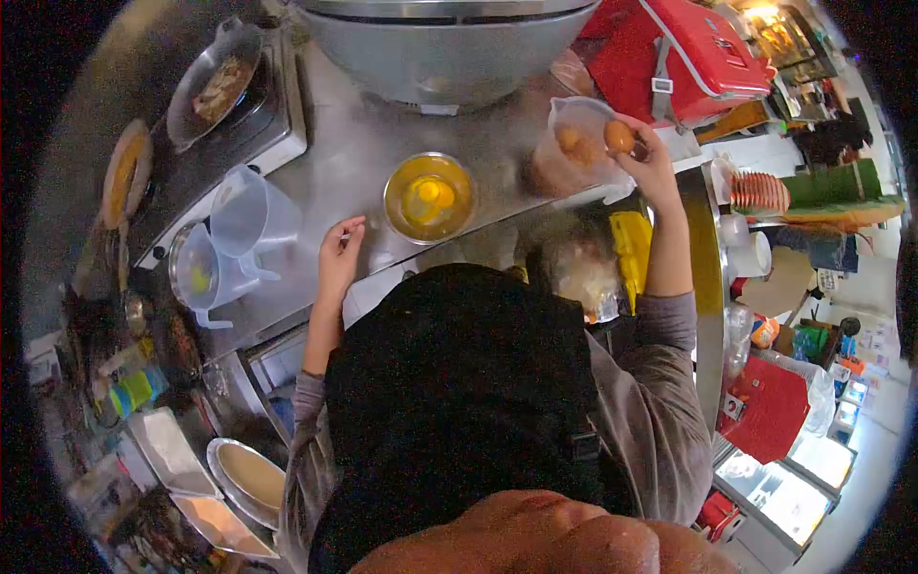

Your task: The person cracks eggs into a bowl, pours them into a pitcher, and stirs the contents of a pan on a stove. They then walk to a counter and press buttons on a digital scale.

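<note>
My right hand (654, 170) holds a brown egg (620, 136) by its fingertips. The egg is at the rim of a translucent plastic pitcher (555, 158) with more brown eggs (576, 143) inside. A round metal bowl (391, 212) on the steel counter contains cracked eggs with yellow yolks (428, 196). Left of that bowl is my left hand (341, 241), its fingers curled and pinched together near the counter's edge. Whether anything small is between those fingers is hidden.
Two translucent measuring jugs (256, 212) stand at the left, beside a stove (287, 105) bearing a pan (227, 77). A large metal vessel (440, 62) sits at the back of the counter (354, 129). A red cooler box (688, 53) is at back right.
</note>
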A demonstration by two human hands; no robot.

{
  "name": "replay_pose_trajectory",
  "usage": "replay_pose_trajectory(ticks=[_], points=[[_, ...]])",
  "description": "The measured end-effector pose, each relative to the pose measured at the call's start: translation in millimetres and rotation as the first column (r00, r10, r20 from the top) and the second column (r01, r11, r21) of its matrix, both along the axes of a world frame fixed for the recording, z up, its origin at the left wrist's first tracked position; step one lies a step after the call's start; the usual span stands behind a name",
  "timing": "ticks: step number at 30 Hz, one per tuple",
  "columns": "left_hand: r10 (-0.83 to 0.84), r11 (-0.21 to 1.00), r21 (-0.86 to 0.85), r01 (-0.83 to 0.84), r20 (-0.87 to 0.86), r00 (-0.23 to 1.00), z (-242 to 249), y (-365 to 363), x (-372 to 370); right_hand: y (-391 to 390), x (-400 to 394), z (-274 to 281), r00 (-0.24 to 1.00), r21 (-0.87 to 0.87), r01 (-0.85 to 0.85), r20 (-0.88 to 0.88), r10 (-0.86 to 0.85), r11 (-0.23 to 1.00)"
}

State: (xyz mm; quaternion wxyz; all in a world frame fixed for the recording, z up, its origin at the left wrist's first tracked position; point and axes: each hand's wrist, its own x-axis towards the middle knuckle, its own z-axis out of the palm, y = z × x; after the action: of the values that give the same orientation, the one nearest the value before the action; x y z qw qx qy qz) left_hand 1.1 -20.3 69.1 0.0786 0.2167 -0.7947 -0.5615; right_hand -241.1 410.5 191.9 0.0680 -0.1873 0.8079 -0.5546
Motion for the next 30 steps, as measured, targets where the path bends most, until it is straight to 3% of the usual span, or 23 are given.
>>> replay_pose_trajectory(ticks=[3,4,7,9,11,13,15,16,18,21,24,25,26,27,30], points=[[0.032,0.998,0.058,-0.035,0.05,0.998,-8.4,-4.0,2.6,-2.1,-0.8,0.0,0.999,-0.149,-0.01,0.049,0.018,0.989],[0.037,0.997,0.063,-0.04,0.043,0.998,-9.3,-4.7,4.3,-5.6,0.6,3.8,0.999,-0.065,0.02,-0.033,-0.023,0.998],[0.043,0.997,0.061,-0.041,-0.029,0.999,-12.8,-6.9,5.4,-22.6,11.6,13.9,0.995,-0.257,0.031,0.104,-0.004,0.966],[0.037,0.999,0.034,-0.033,-0.133,0.99,-20.2,-7.5,7.2,-47.1,35.0,13.9,0.956,-0.511,0.007,0.256,0.144,0.86],[0.032,0.997,0.069,-0.03,-0.024,0.999,-20.2,-10.4,10.1,-72.7,58.8,7.9,0.86,-0.642,0.076,0.429,0.275,0.763],[0.034,0.997,0.07,-0.033,-0.006,0.999,-19.8,-11.8,11.6,-83.0,60.6,-54.7,0.916,-0.258,-0.132,0.337,0.217,0.957],[0.042,0.999,0.036,-0.04,-0.075,0.996,-20.6,-8.9,11.7,-89.9,52.7,-176.3,0.95,-0.172,-0.25,0.145,0.275,0.953],[0.045,0.998,0.041,-0.043,-0.042,0.998,-16.7,-7.6,11.9,-96.0,54.3,-189.0,0.98,0.069,-0.197,-0.003,0.198,0.978],[0.047,0.997,0.052,-0.048,0.023,0.999,-4.9,-6.1,11.6,-110.0,57.7,-204.4,0.931,0.476,0.046,-0.339,0.135,0.878],[0.051,0.999,0.015,-0.051,-0.014,0.999,-1.9,-6.9,12.8,-115.5,65.9,-222.3,0.81,0.48,0.12,-0.554,0.194,0.869],[0.033,0.999,0.038,-0.035,0.051,0.998,2.7,-8.1,12.6,-116.9,68.7,-224.8,0.894,0.532,-0.053,-0.352,0.278,0.845],[0.031,0.999,0.034,-0.033,0.051,0.998,7.0,-7.4,11.4,-120.2,64.6,-230.4,0.988,0.133,-0.074,-0.128,0.091,0.988],[0.03,0.999,0.032,-0.032,0.055,0.998,11.5,-5.5,11.7,-125.9,60.6,-235.6,0.985,-0.274,0.038,0.171,0.01,0.961],[0.027,0.999,0.03,-0.029,0.059,0.998,15.8,-2.1,11.3,-128.2,59.1,-241.2,0.884,-0.58,0.258,0.464,0.052,0.773],[-0.017,0.999,-0.037,0.014,-0.061,0.998,11.0,3.9,0.7,-136.9,65.2,-167.6,0.997,-0.24,-0.073,-0.005,0.074,0.968]])
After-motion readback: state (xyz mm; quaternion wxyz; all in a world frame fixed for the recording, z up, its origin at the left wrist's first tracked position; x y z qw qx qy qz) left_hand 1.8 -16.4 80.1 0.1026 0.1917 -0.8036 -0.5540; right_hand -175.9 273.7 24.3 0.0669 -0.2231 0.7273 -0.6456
